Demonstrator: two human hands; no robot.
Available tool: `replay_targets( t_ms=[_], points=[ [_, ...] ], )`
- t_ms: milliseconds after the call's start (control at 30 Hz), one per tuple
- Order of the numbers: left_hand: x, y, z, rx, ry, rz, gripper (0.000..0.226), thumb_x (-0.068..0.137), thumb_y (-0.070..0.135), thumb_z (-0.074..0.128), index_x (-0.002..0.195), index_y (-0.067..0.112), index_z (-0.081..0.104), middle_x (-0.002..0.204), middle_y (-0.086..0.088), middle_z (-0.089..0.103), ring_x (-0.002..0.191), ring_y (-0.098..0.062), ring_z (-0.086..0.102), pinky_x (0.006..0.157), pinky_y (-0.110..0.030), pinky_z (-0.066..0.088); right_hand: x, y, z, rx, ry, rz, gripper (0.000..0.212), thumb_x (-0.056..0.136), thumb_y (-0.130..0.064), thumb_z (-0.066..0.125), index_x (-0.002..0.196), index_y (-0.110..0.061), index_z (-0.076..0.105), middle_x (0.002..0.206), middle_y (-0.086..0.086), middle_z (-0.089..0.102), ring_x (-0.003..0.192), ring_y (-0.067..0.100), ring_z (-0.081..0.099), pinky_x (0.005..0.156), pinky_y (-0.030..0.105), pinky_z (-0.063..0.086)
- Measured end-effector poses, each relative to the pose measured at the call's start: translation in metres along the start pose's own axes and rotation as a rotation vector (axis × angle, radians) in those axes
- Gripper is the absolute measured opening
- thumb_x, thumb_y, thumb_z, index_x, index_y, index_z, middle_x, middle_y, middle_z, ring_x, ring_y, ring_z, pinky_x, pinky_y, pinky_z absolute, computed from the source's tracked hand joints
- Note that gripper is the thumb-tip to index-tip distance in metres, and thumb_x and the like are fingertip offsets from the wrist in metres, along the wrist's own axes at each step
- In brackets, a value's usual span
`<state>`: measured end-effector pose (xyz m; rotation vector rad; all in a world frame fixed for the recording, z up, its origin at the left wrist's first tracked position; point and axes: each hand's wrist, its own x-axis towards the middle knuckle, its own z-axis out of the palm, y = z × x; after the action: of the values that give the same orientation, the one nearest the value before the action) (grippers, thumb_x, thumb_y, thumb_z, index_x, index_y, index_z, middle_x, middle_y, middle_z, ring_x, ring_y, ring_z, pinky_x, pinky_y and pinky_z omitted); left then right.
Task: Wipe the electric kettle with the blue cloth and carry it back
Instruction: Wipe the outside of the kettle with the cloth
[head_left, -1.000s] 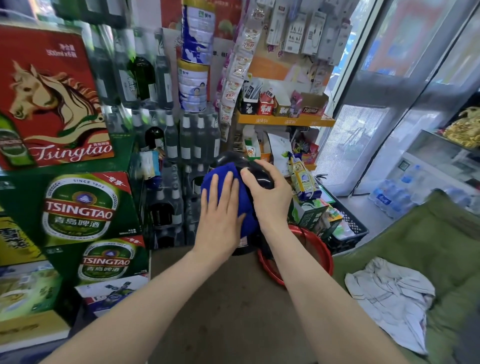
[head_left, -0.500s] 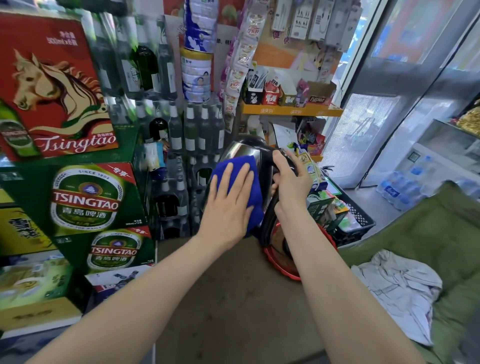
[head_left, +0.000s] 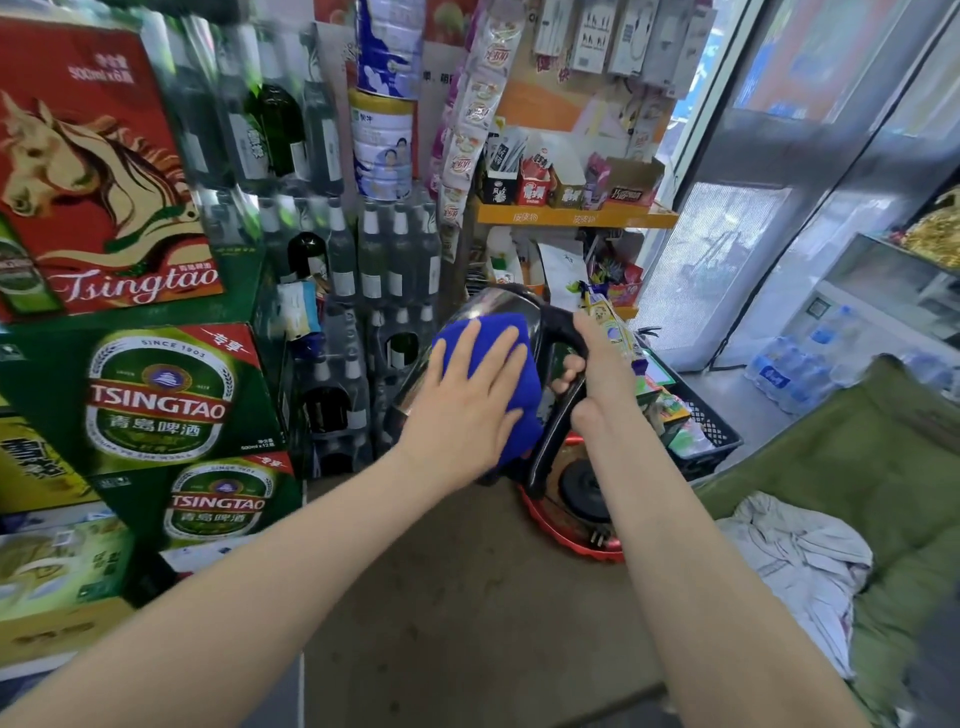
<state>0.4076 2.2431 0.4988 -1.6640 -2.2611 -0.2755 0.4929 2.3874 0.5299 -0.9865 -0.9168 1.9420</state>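
A steel electric kettle (head_left: 493, 306) with a black handle is held up in the air at the middle of the view. My right hand (head_left: 597, 379) is closed around that black handle. My left hand (head_left: 462, 410) lies flat on a blue cloth (head_left: 524, 374) and presses it against the kettle's side. The cloth and my left hand hide most of the kettle's body. Below the kettle, its black base (head_left: 587, 488) sits on a red round tray (head_left: 571, 540).
Stacked Tsingtao beer cartons (head_left: 156, 395) and shrink-wrapped bottles (head_left: 374, 270) fill the left. An orange shelf (head_left: 571, 215) of small goods stands behind. A black crate (head_left: 706, 436) is right of the tray. A green cushion (head_left: 857, 467) with a white cloth (head_left: 800, 566) lies at right.
The kettle has tilted more upright and my left hand with the blue cloth has slid from its top down onto its side. My right hand keeps the handle.
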Motion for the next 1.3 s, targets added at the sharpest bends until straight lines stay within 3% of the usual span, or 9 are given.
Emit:
replay_targets(
  t_ms=[233, 333, 433, 667, 800, 900, 1033, 1167, 1300],
  points=[
    [0.041, -0.048, -0.012, -0.789, -0.069, -0.598, 0.048, 0.104, 0.041, 0.024, 0.132, 0.009, 0.046, 0.129, -0.021, 0.060, 0.115, -0.039, 0.057, 0.089, -0.040, 0.042, -0.006, 0.001, -0.003, -0.022, -0.038, -0.029, 0.015, 0.087, -0.029, 0.076, 0.090, -0.017, 0.067, 0.047, -0.003, 0.047, 0.035, 0.009, 0.038, 0.032, 0.020, 0.032],
    [0.010, -0.006, -0.003, -0.438, -0.006, -0.405, 0.061, 0.101, 0.041, 0.031, 0.153, 0.009, 0.022, 0.157, -0.019, 0.030, 0.143, -0.040, 0.031, 0.114, -0.051, 0.031, 0.001, -0.004, -0.003, -0.055, 0.017, -0.048, 0.023, 0.083, -0.033, 0.079, 0.098, -0.018, 0.070, 0.049, -0.003, 0.050, 0.037, 0.010, 0.040, 0.034, 0.022, 0.035],
    [0.014, 0.027, -0.001, -0.093, -0.039, -0.212, 0.068, 0.101, 0.046, 0.030, 0.157, 0.017, 0.005, 0.166, -0.011, 0.000, 0.150, -0.043, 0.000, 0.118, -0.062, 0.011, 0.001, 0.002, 0.005, -0.122, 0.004, -0.057, 0.023, 0.082, -0.035, 0.079, 0.097, -0.020, 0.071, 0.055, -0.005, 0.056, 0.042, 0.007, 0.047, 0.037, 0.021, 0.039],
    [0.052, -0.035, -0.012, -0.690, 0.007, -0.426, 0.050, 0.103, 0.043, 0.024, 0.143, 0.017, 0.037, 0.143, -0.013, 0.049, 0.122, -0.037, 0.053, 0.090, -0.039, 0.040, -0.007, -0.004, 0.002, -0.054, -0.003, -0.061, 0.015, 0.086, -0.029, 0.077, 0.087, -0.017, 0.068, 0.048, -0.002, 0.044, 0.035, 0.009, 0.036, 0.033, 0.020, 0.031],
    [0.003, 0.005, 0.004, -0.244, -0.014, -0.269, 0.069, 0.100, 0.046, 0.032, 0.156, 0.012, 0.007, 0.163, -0.019, 0.013, 0.146, -0.043, 0.020, 0.116, -0.055, 0.027, -0.003, -0.012, -0.001, 0.044, 0.062, -0.094, 0.014, 0.085, -0.026, 0.077, 0.083, -0.018, 0.066, 0.047, -0.002, 0.045, 0.036, 0.010, 0.034, 0.034, 0.020, 0.029],
    [0.008, 0.026, 0.014, -0.047, 0.029, -0.154, 0.069, 0.100, 0.044, 0.033, 0.156, 0.014, 0.008, 0.165, -0.018, 0.004, 0.149, -0.048, 0.005, 0.114, -0.066, 0.019, -0.007, -0.006, 0.004, 0.002, 0.050, -0.091, 0.014, 0.086, -0.028, 0.077, 0.085, -0.018, 0.067, 0.046, -0.004, 0.048, 0.035, 0.009, 0.039, 0.034, 0.020, 0.032],
    [0.046, -0.005, 0.008, -0.284, 0.047, -0.248, 0.062, 0.101, 0.046, 0.029, 0.154, 0.015, 0.020, 0.161, -0.014, 0.022, 0.145, -0.040, 0.026, 0.114, -0.055, 0.030, -0.008, -0.001, 0.006, -0.071, 0.027, -0.074, 0.017, 0.085, -0.030, 0.077, 0.090, -0.018, 0.068, 0.045, -0.004, 0.051, 0.035, 0.009, 0.042, 0.036, 0.021, 0.035],
    [0.026, -0.029, 0.009, -0.764, 0.092, -0.495, 0.046, 0.104, 0.041, 0.023, 0.138, 0.016, 0.040, 0.133, -0.013, 0.056, 0.116, -0.034, 0.057, 0.086, -0.038, 0.042, -0.006, -0.011, 0.001, -0.005, 0.076, -0.089, 0.015, 0.085, -0.027, 0.079, 0.088, -0.016, 0.068, 0.045, -0.002, 0.046, 0.037, 0.011, 0.038, 0.038, 0.022, 0.034],
    [-0.008, 0.013, 0.023, -0.378, -0.021, -0.401, 0.063, 0.103, 0.042, 0.029, 0.155, 0.010, 0.012, 0.161, -0.020, 0.018, 0.147, -0.042, 0.020, 0.120, -0.052, 0.020, -0.002, -0.014, 0.001, 0.010, 0.139, -0.124, 0.021, 0.079, -0.028, 0.082, 0.091, -0.015, 0.072, 0.055, 0.003, 0.053, 0.052, 0.018, 0.047, 0.054, 0.031, 0.044]
  ],
)
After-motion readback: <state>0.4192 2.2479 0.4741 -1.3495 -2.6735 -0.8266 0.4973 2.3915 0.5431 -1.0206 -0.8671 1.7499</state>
